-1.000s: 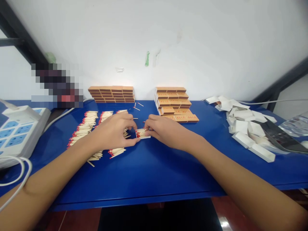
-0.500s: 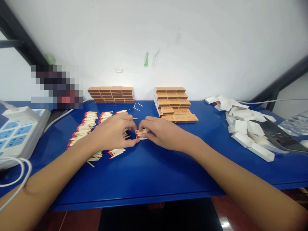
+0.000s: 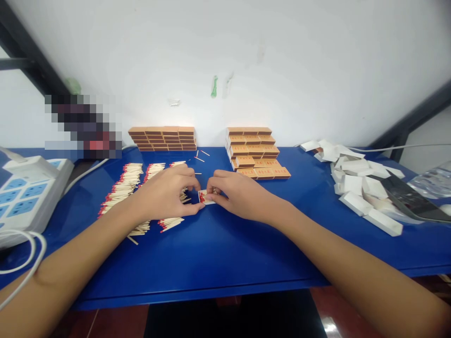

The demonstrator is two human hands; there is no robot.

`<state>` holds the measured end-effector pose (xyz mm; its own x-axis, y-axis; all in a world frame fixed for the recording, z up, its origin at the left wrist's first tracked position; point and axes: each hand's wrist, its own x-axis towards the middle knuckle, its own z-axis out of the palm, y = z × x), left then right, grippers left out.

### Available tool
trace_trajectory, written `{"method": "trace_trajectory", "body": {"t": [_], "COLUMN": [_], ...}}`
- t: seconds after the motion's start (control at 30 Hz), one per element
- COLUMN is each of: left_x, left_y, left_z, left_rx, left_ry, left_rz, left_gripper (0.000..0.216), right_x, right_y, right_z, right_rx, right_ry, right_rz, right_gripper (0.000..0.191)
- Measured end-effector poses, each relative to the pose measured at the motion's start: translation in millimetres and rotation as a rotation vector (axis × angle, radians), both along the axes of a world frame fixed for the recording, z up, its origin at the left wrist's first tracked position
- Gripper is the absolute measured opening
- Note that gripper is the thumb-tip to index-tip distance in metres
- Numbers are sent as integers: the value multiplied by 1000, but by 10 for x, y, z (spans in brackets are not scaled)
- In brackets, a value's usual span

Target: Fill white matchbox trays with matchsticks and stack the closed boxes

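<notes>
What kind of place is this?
It looks like an indoor work table, perhaps for filling matchboxes: the blue table holds stacked matchboxes, rows of loose matches and a power strip.

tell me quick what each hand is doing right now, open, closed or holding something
Left hand: closed on the small white tray, thumb and fingers at its sides.
Right hand: fingers curled over it; grip cannot be told.

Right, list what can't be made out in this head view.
Head view:
Matchbox tray: its right end, covered by the right hand.
Rightmost match row: part of its middle, hidden behind the left hand.
Power strip: its left end, cut off by the left edge.
Stepped matchbox stack: red lettering too small to read.
</notes>
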<state>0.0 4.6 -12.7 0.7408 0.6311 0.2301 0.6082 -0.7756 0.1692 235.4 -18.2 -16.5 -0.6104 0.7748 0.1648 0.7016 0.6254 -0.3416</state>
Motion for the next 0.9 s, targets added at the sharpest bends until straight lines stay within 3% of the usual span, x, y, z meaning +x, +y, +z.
{"method": "trace_trajectory", "body": {"t": [0.4,0.53,0.67,0.9], "left_x": [4,4,4,-2], "left_y": [-16,-13,-11,-6], "left_z": [18,23,25,20], "left_rx": [-9,-8,-20,-19], "left_ry": [7,8,8,4], "left_rz": [8,12,21,19], "left_gripper": [27,27,28,27], "right_x": [168,180,192,277], "right_y": [155,103,-1,-3], "right_z": [17,93,204,215], "right_rx": [-7,-40,-219,-229], "right_ry": [-94,-30,-44,-72], "right_rz": [-149,-123,-81,-41], "right_gripper": [14,21,37,25]}}
